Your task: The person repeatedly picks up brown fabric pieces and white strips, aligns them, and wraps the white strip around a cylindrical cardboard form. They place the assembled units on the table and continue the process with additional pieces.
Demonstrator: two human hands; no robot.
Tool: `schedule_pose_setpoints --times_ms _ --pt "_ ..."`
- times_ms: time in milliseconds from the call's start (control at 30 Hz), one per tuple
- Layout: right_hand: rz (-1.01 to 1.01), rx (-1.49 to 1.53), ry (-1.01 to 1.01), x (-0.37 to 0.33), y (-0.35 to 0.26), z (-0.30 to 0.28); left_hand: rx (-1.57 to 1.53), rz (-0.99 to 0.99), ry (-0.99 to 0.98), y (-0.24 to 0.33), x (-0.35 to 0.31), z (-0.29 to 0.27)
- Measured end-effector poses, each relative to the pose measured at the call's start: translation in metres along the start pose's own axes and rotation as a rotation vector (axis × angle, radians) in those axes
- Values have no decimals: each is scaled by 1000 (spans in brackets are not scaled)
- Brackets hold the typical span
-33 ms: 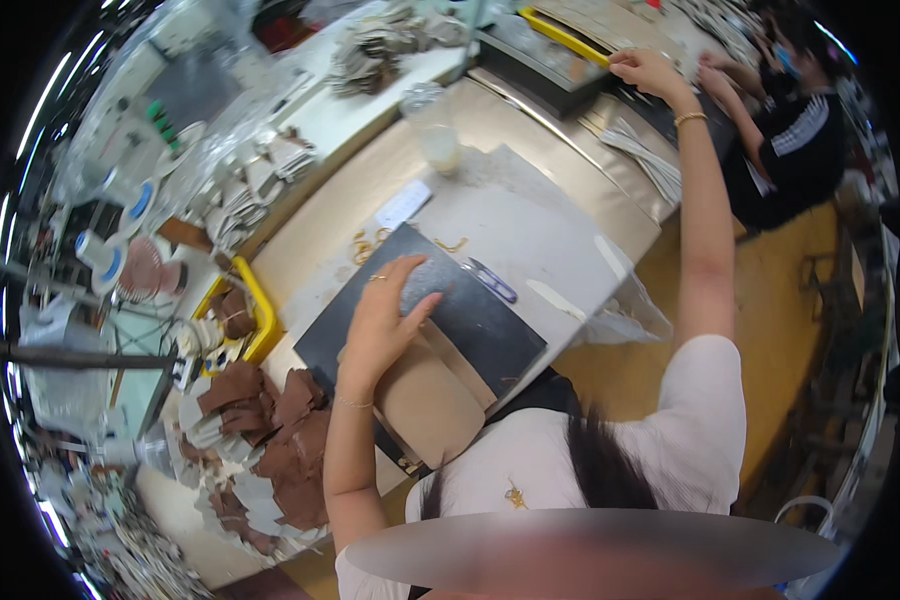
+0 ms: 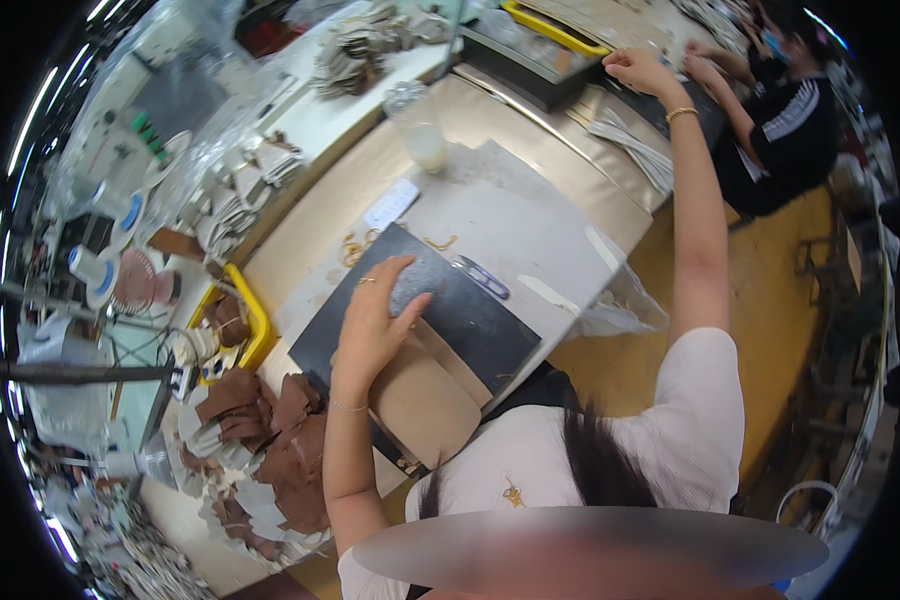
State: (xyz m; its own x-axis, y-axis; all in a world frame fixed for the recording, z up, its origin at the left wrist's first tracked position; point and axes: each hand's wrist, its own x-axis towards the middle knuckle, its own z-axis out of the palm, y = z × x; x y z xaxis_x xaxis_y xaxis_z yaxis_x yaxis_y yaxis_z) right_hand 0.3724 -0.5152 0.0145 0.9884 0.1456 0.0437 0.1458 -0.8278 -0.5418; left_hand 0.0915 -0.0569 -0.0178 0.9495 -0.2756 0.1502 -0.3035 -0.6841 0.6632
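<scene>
My left hand (image 2: 375, 325) rests over a dark flat board (image 2: 485, 335), its thumb spread away from the fingers. Beneath its palm lies a tan, round-cornered piece (image 2: 430, 400), perhaps leather. A speckled grey patch (image 2: 412, 288) shows between thumb and forefinger; I cannot tell if it is a stone or the board's surface. Far to the right, my outstretched right hand (image 2: 638, 72) has its fingers curled together beside a yellow-rimmed tray (image 2: 555, 28). Whatever it pinches, if anything, is too small to make out. Purple-handled thread snips (image 2: 482, 278) lie at the board's far edge.
A plastic cup (image 2: 415, 125) and a white box (image 2: 391, 204) stand behind the board. Brown cut pieces (image 2: 295, 460) are heaped at left, near a yellow basket (image 2: 260, 318). Pale strips (image 2: 630, 150) lie below my right hand. A co-worker (image 2: 795, 115) sits at the far right.
The whole view has shifted slightly, so things sit a little farther left. Neither hand has visibly changed its pose.
</scene>
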Motion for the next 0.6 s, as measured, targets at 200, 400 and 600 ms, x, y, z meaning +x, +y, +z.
schedule_pose_setpoints --times_ms 200,400,600 --pt "237 -414 -5 -18 114 48 -12 -95 -24 5 2 4" --pt "353 -420 -43 -36 151 102 -47 -167 -48 5 1 3" --pt "297 -261 49 -63 115 108 -6 -113 -39 1 2 2"
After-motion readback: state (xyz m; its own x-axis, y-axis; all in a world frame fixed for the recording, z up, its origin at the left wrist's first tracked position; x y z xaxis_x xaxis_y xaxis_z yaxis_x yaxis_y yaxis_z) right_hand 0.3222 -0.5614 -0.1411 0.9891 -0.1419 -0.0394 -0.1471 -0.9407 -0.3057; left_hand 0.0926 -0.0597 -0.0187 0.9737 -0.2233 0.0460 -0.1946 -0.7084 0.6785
